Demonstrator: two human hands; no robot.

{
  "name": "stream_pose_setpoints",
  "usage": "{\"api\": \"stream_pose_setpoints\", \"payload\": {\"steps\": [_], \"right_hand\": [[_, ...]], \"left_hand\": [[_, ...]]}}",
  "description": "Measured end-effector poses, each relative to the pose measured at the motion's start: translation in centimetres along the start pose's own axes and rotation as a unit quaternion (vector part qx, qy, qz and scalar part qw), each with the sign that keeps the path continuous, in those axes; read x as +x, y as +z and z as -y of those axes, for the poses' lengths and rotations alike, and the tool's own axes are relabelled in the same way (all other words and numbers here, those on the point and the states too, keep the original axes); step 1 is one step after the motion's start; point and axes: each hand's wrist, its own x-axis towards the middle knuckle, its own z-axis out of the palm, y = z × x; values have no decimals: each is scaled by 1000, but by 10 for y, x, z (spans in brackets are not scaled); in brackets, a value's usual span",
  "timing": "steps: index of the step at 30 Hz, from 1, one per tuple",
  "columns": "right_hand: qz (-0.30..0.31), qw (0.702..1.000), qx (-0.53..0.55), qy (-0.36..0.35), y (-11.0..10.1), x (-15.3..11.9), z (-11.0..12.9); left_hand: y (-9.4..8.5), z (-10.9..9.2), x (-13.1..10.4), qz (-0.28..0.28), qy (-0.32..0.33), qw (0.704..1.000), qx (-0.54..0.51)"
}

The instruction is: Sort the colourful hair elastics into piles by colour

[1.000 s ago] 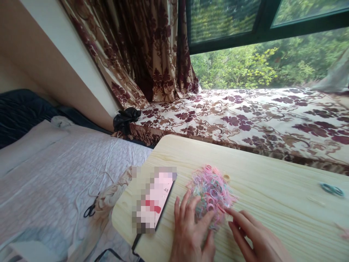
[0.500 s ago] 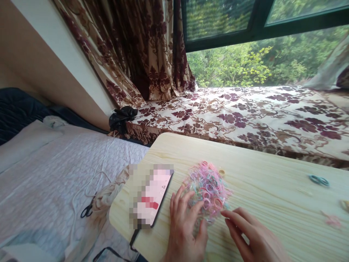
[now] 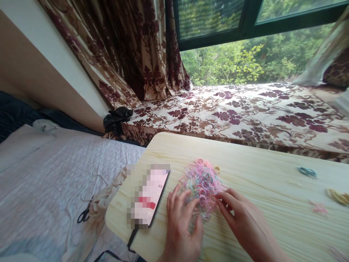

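Pile of pastel bands and strands (image 3: pixel 200 178), pink, lilac, mint: on the table (image 3: pixel 253 167), near half of the scene, between the hands, right of the phone. Loosely tangled, a few thicker loops showing on top. A yellow ring (image 3: pixel 217 169) sits at its far right edge.

Left hand (image 3: pixel 181 222): at the pile's near left side, fingers spread and curved, thumb well apart from them; not clamped on anything, seems to be steadying the heap. Right hand (image 3: pixel 242 214): comes in from the near right, thumb and index tips close together at the pile's right edge, by an orange-pink loop. Can't tell whether they pinch it; too small.

Step in hand, my read: picking through the pile with the right fingertips. Next move calls for a light pinch on one loop, left hand holding the rest back; tangled neighbours could drag along.

Further right on the table: teal bands (image 3: pixel 307 172), pink strands (image 3: pixel 317 207), yellow bundle (image 3: pixel 339 197), all well apart from the pile. Left: phone (image 3: pixel 152 193), screen lit, partly pixelated. Beyond the table: patterned window seat (image 3: pixel 231 109) on the far side, bed (image 3: pixel 68 156) on the left.
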Motion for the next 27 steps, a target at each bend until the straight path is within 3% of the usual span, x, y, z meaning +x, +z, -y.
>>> {"api": "stream_pose_setpoints", "payload": {"steps": [6,15,23,27], "right_hand": [[30,999,-4,37,4,8,1],[51,997,27,51,-6,8,15],[33,994,64,85,-13,5,15],[13,990,95,104,-15,2,11]], "left_hand": [[-1,-1,1,-5,-6,1000,-3],[1,3,0,-10,6,1000,-5],[5,17,-5,2,53,999,4],[5,18,-5,-5,45,999,3]]}}
